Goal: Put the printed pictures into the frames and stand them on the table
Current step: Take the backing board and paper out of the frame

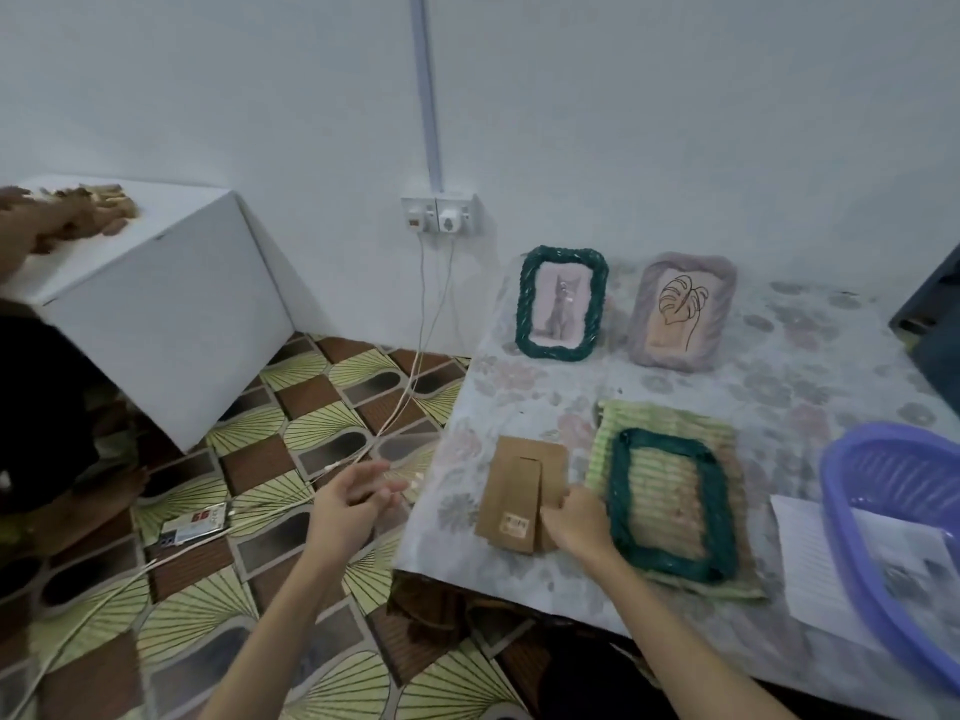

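Observation:
Two filled frames stand at the back of the table (519, 579): a green woven frame (562, 304) with a cat picture and a lilac frame (681, 310) with a leaf drawing. An empty green woven frame (670, 504) lies flat on a striped green mat (670, 423). A brown cardboard frame backing (519, 493) with its stand flap lies beside it. My right hand (574, 522) pinches the backing's right edge. My left hand (345, 498) hovers over the floor left of the table, fingers relaxed and holding nothing.
A purple plastic basket (893, 517) sits at the table's right over printed paper sheets (815, 563). Cables (415, 366) run from a wall socket (440, 214) across the patterned floor. A white box (156, 314) stands at left, with another person's hand (36, 220) on it.

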Demonstrator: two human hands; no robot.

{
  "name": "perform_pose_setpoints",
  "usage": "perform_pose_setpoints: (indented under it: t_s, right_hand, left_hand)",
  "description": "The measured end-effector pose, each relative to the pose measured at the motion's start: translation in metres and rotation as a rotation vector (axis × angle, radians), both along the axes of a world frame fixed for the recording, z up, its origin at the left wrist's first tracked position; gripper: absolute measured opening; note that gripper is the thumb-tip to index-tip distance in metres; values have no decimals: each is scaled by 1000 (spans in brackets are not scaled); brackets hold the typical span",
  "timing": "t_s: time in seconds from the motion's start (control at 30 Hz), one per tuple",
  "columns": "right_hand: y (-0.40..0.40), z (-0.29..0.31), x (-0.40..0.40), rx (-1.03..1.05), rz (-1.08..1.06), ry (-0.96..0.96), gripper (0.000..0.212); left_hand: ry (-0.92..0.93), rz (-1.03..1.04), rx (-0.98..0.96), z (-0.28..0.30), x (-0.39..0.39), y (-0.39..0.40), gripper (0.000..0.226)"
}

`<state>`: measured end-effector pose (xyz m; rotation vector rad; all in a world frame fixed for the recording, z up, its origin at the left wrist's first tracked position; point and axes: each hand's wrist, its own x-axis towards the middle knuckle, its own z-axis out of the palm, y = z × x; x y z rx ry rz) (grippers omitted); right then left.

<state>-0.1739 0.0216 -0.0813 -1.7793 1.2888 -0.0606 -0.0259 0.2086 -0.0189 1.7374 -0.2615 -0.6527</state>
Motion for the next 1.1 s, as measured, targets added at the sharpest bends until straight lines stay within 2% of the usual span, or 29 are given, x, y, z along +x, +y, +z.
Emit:
perform_pose_setpoints:
  t_s: [0.07, 0.1, 0.17, 0.23, 0.3, 0.5, 0.6, 0.73, 0.93, 1.1]
  right_hand:
    - [1, 10, -9, -136, 24, -36, 30]
    - [4, 22, -14, -79, 12, -129, 31]
    - [5, 42, -25, 195, 73, -286, 36]
    - [2, 53, -39, 357, 143, -323, 29]
    - [-9, 55, -55, 334, 95, -361, 13]
    - [-59, 38, -101, 158, -253, -384, 18]
    - [-82, 22, -120, 96, -340, -338, 20]
    - [-95, 6, -131, 43, -366, -304, 25]
    - [-99, -8, -134, 24, -349, -263, 27]
    - [-95, -10, -131, 37, -307, -236, 22]
  left_hand:
    - [24, -23, -24, -1, -6, -12, 23]
    - [33, -39, -39, -2, -11, -18, 23]
    - [54, -93, -81, -4, -24, -38, 23]
    - [71, -150, -111, -6, -38, -59, 24]
    - [81, -184, -111, -8, -54, -83, 24]
    - [-120, -369, 22, -28, -95, -144, 26]
    - [-254, -480, 152, -39, -111, -167, 21]
    - [-337, -604, 296, -53, -122, -179, 30]
    - [-486, -675, 371, -63, -126, -178, 36]
    - [-625, -752, 414, -67, -129, -177, 32]
